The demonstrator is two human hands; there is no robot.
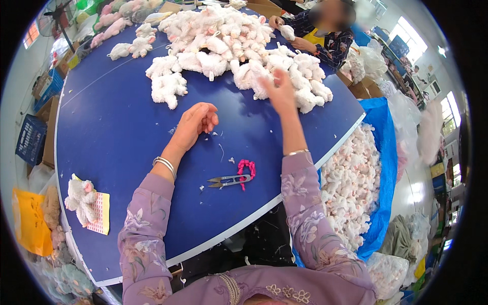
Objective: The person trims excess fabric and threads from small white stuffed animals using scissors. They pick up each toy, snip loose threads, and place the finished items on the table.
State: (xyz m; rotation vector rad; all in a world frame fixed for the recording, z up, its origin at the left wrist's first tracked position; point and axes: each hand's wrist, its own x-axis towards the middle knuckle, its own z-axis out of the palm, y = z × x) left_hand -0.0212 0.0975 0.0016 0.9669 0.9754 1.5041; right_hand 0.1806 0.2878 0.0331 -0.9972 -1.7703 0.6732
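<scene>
My right hand is blurred, its fingers spread at the near edge of a heap of small white plush toys. It seems empty, beside one fluffy toy. Over the blue table, my left hand hovers with loosely curled fingers and nothing visible in them. A plush toy with stubby limbs lies just beyond it. Closer to me rests a pair of thread snips with a knotted bright pink cord on its handle. Bits of white fluff and thread are scattered around the snips.
At the left edge, a white and pink toy lies on a patterned card. A blue bag full of small plush pieces stands right of the table. Across the table, another person handles a white piece.
</scene>
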